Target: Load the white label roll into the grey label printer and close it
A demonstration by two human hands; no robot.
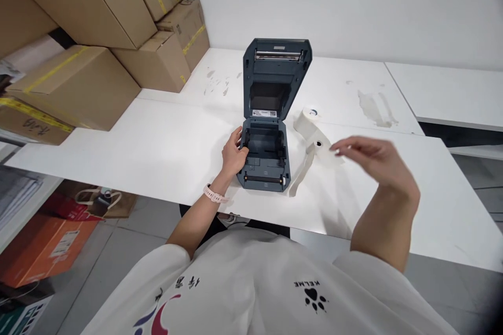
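Observation:
A dark grey label printer [267,159] stands on the white table [157,152] with its lid [275,76] swung up and its paper bay showing. My left hand [233,154] rests against the printer's left side, fingers curled over the bay's edge. My right hand [371,159] hovers above the table just right of a white paper roll [320,149], fingers spread and holding nothing. A loose strip of paper trails from that roll toward the table's front. A second white roll [306,119] lies behind it, beside the printer's lid.
Cardboard boxes [78,84] with yellow tape are stacked at the table's back left. A second white table [448,94] adjoins at the right. An orange box [43,246] and a bag [102,201] sit on the floor at left. Stains mark the tabletop behind the printer.

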